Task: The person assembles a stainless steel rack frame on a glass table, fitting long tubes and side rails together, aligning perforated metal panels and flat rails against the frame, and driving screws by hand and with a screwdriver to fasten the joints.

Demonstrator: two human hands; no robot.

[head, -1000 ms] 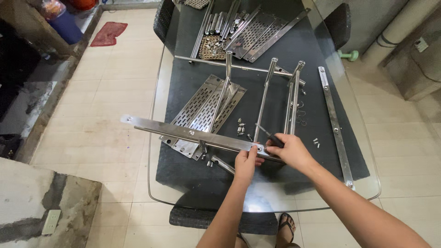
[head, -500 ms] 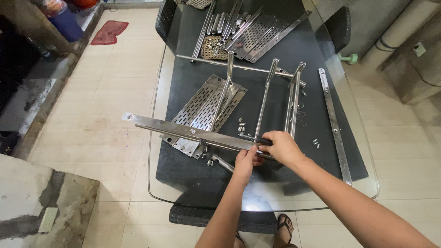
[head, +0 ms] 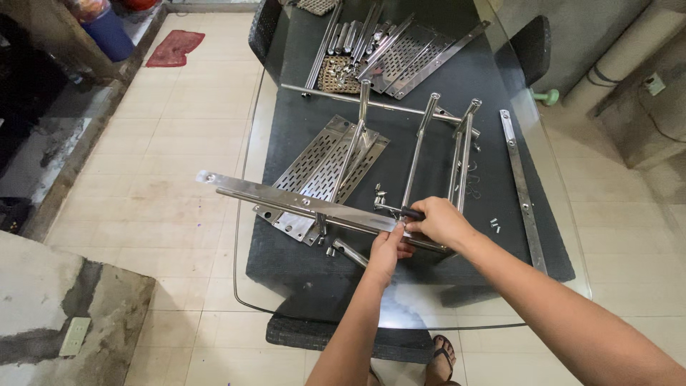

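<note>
Low in the centre of the frame, the left hand (head: 388, 249) pinched the near end of a long steel rail (head: 300, 200), steadying it across the desk (head: 300, 143). The right hand (head: 437, 221) was clamped on a dark-handled tool (head: 411, 212) at the same joint (probably a screwdriver). The rail stretched toward the left, overhanging the edge. A slotted plate (head: 318, 168) lay beneath it, with loose screws (head: 494, 225) just right of the hands.

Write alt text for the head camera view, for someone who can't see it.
Two bare hands, left hand and right hand, work a dark-handled tool at the near end of a long steel bar on a glass table. Perforated steel plates and rods lie beyond.
</note>
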